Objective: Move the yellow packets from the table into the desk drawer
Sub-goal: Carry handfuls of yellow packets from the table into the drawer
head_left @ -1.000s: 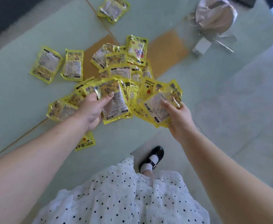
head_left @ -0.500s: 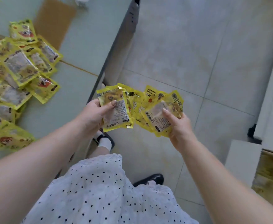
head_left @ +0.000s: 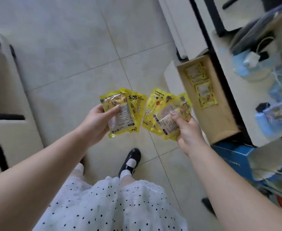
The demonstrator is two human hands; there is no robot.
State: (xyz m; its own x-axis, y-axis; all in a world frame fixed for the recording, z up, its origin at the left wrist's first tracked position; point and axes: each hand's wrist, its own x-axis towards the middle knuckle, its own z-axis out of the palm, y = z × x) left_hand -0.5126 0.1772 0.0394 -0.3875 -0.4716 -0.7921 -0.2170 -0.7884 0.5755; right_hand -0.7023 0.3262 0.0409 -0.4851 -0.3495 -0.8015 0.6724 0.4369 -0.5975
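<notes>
My left hand (head_left: 96, 121) grips a fan of yellow packets (head_left: 120, 112), thumb pressed on the top one. In my right hand (head_left: 186, 131) is a second bunch of yellow packets (head_left: 158, 105), held over the tiled floor just left of the open desk drawer (head_left: 220, 120). The drawer is pulled out, brown inside, with several yellow packets (head_left: 202, 88) lying in its far half. The table with the remaining packets is out of view.
A cluttered desk top (head_left: 253, 67) with blue and white items runs along the right above the drawer. A blue box (head_left: 232, 154) sits on the floor below the drawer. Pale furniture (head_left: 5, 90) stands at the left. My shoe (head_left: 131, 161) and dotted skirt are underneath.
I have turned away from the table toward the desk; the packets on the table left the view and the open drawer came in at the right. Both hands still hold their bunches.
</notes>
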